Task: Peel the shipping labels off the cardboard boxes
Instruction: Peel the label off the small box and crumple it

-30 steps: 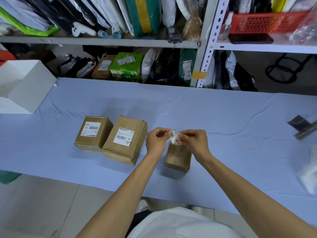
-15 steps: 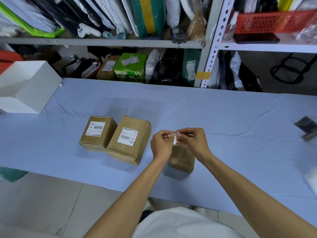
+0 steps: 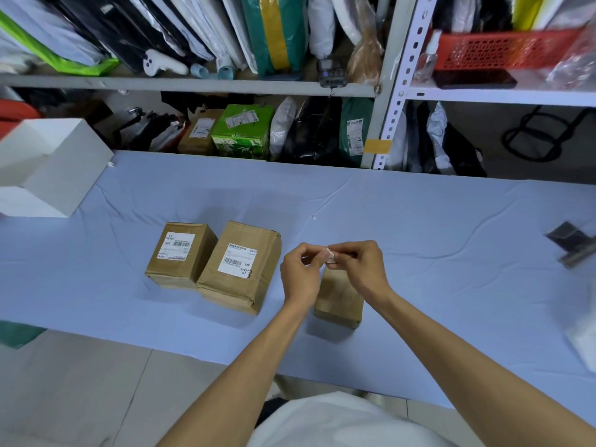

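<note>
A table [image 3: 419, 221] draped in smooth, faintly creased blue cloth is spread across mid-frame, and left of centre two stiff, matte cardboard boxes are set close side by side: the larger box [image 3: 245, 285] with a flat label [image 3: 238, 260] on top and the squarer box [image 3: 167, 272] with a second label [image 3: 175, 246]. Both are judged light, and each thin paper sticker is best lifted at a corner and drawn back slowly, lest it tear. Right of centre, above a smaller box [image 3: 338, 298] showing no label, a crumpled label [image 3: 329, 256], limp and likely tacky, is pinched between the fingertips of the left hand [image 3: 300, 275] and the right hand [image 3: 364, 269]
</note>
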